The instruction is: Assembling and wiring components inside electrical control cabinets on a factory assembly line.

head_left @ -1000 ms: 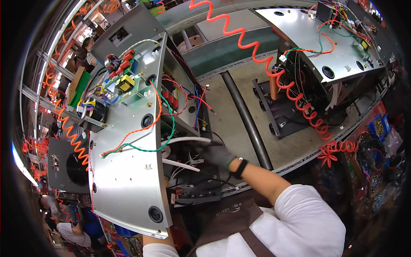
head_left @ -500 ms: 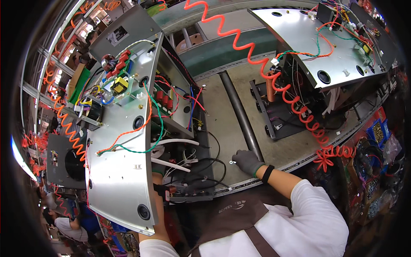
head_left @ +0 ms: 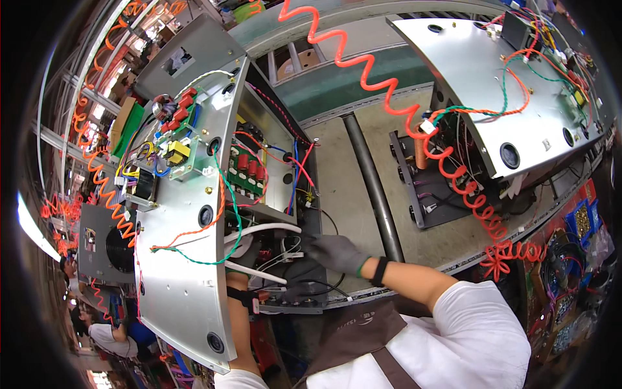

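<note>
An open metal machine chassis stands before me, its silver side panel swung out to the left. Green circuit boards and red, blue and black wires fill the inside. My right hand, in a grey glove with a black wristband, reaches into the lower part of the chassis. Its fingertips are pinched at a small white connector among the wires. My left hand, also gloved, is pushed in behind two white cables and is mostly hidden. Only its forearm shows below the panel.
An orange coiled hose hangs across the bench to a tangle at the right. A second open chassis sits at the back right. A dark rod runs along the bench. Parts bins stand at the right edge.
My right hand left the chassis, went right to the bench's front edge, and has come back to the wires inside. The silver panel and my left arm stayed where they were.
</note>
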Demonstrator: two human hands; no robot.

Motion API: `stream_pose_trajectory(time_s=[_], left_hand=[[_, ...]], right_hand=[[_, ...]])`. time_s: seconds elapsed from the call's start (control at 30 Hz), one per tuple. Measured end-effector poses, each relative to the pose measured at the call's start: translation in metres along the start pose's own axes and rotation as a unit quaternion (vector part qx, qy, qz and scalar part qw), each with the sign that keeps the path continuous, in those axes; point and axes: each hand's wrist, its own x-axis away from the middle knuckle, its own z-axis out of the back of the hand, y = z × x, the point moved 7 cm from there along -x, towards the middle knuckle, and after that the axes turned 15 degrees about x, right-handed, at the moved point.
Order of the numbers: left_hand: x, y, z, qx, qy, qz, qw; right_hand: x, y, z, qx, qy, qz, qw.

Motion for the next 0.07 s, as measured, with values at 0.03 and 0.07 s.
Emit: stream_pose_trajectory(time_s=[0.03,0.07], left_hand=[[0.009,0.003,0.007,0.106,0.029,-0.001,0.994],[0.067,-0.015,-0.016,0.120,0.009,-0.015,0.993]], right_hand=[[-0.014,-0.014,-0.004,-0.065,0.087,0.034,0.994],[-0.023,0.007,-0.001,-0.111,0.183,0.033,0.976]])
